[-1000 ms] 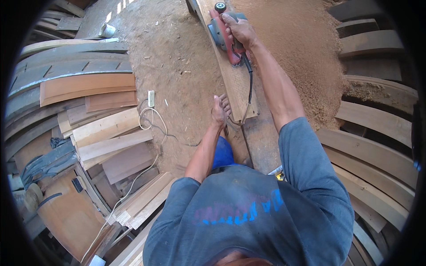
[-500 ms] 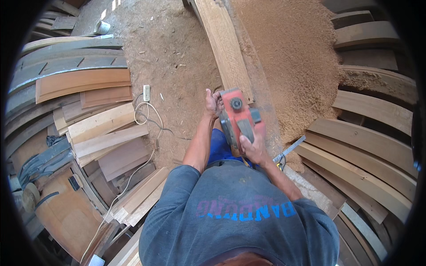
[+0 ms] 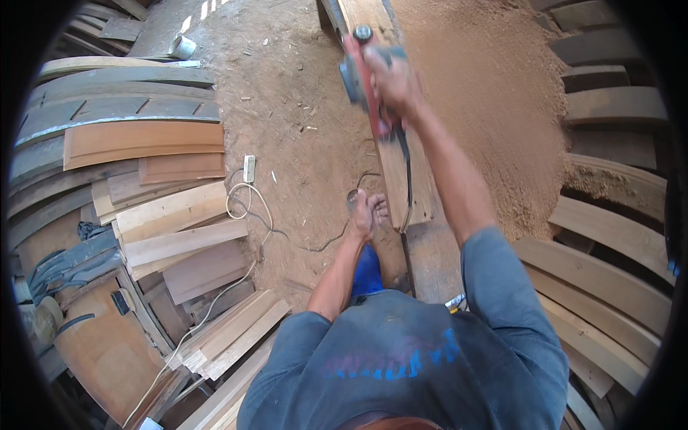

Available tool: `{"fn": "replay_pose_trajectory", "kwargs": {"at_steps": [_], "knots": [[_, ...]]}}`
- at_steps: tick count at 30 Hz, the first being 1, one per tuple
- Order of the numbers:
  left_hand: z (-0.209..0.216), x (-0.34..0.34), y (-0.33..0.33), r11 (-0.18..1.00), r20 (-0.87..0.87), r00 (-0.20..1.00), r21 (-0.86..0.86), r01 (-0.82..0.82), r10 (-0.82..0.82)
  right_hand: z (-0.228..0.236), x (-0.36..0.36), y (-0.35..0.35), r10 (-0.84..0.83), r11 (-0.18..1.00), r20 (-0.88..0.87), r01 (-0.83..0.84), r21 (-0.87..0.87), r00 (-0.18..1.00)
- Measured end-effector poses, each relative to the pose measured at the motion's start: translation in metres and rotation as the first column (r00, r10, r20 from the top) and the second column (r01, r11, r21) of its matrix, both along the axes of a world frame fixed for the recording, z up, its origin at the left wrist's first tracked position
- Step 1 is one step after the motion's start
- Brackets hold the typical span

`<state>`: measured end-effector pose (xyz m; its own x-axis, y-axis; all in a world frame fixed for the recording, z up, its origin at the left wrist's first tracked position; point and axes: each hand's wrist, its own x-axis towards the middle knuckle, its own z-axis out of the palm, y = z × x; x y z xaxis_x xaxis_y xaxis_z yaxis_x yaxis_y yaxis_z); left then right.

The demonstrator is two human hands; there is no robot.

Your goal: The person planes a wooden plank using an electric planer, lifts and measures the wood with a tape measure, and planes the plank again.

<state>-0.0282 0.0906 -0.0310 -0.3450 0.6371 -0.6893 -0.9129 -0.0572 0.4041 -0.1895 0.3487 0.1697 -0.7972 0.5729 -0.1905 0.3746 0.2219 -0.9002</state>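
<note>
My right hand [image 3: 395, 80] is wrapped round the handle of a red and grey electric planer [image 3: 375, 107], my arm stretched far forward. The tool sits over the far part of a long wooden plank [image 3: 401, 175] and is slightly blurred. Its black cord [image 3: 408, 168] trails back along the plank toward me. Low beside the plank's near left edge, my left hand [image 3: 370, 213] holds nothing that I can see; its fingers are loosely spread and slightly curled.
Sawdust [image 3: 494, 107] is heaped to the right of the plank. Stacked boards [image 3: 609, 287] line the right side, and more boards and panels [image 3: 147, 143] lie on the left. A white power strip [image 3: 249, 169] with a looped cable rests on the floor.
The planer has gone from close to my body, tilted up, to far forward over the plank with my right arm extended. My left hand has come down, away from the planer.
</note>
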Motion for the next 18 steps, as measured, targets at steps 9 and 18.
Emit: {"fn": "replay_pose_trajectory", "kwargs": {"at_steps": [9,18], "knots": [[-0.015,0.008,-0.005,0.999,0.126,0.992,-0.043,-0.019,0.024,-0.004,-0.104,0.064,-0.014,0.968,-0.085,-0.008,-0.249,0.996],[-0.006,-0.034,0.008,1.0,-0.033,0.999,0.02,-0.012,0.013,-0.015,0.088,-0.015,0.031,0.953,0.041,-0.017,-0.302,0.999]]}}
